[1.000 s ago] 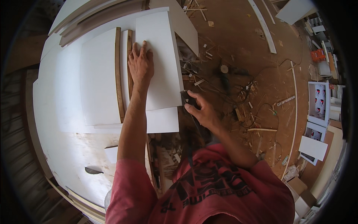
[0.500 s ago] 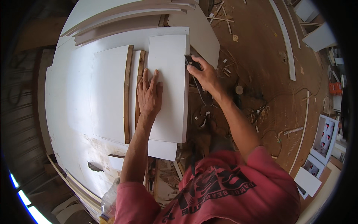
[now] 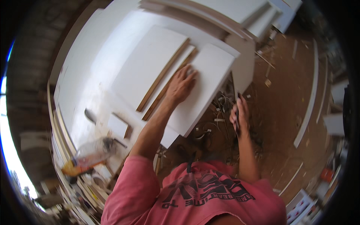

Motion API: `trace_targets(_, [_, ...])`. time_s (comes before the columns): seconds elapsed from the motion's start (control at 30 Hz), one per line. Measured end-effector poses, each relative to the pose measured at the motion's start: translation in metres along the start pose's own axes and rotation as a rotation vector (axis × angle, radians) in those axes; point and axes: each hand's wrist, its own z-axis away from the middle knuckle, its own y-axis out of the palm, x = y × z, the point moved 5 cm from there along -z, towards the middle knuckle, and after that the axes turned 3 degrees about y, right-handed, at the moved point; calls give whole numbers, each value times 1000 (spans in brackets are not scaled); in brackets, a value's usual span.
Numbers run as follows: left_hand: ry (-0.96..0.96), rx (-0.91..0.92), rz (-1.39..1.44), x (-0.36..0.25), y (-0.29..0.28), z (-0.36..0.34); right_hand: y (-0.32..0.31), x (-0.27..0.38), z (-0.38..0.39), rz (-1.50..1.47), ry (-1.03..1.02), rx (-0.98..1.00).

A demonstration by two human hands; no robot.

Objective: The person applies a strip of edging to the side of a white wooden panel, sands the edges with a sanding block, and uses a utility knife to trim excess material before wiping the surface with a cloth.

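My left hand (image 3: 181, 86) lies fingers apart on a white panel (image 3: 212, 80), its fingertips near the panel's left side. Just left of it run two brown raw board edges, one on a narrow white board (image 3: 171, 84) and one on a wider white board (image 3: 150, 63). Off the panel's right side, my right hand (image 3: 242, 114) is closed around a thin dark tool (image 3: 237, 107), seen nearly edge-on. Its exact kind does not show, and the picture is slightly blurred. A thin dark line (image 3: 233, 80) rises above the tool beside the panel's edge.
A toothed saw blade (image 3: 90, 115) sticks up from the white table (image 3: 75, 86) at the left, near a small white block (image 3: 118, 125). A clear and yellow plastic bottle (image 3: 92, 153) lies closer. Long boards (image 3: 202, 13) are stacked at the back. Offcuts and cords litter the brown floor (image 3: 277, 112).
The view has turned, so the boards now slant. My right hand has drawn back toward me, away from the panel's far right edge, with the dark tool. The left hand stays on the panel.
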Motion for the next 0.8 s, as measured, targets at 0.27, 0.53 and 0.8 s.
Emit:
trace_targets(0.27, [-214,-314,334,-78,-53,132,49,-32,100,418,-4,235])
trace_targets(0.53, [-1087,-561,414,-61,-102,443,228,-101,169,887,128,1047])
trace_targets(0.8, [-1319,-1053,-160,-25,-223,701,410,-267,330,1096,-557,1613])
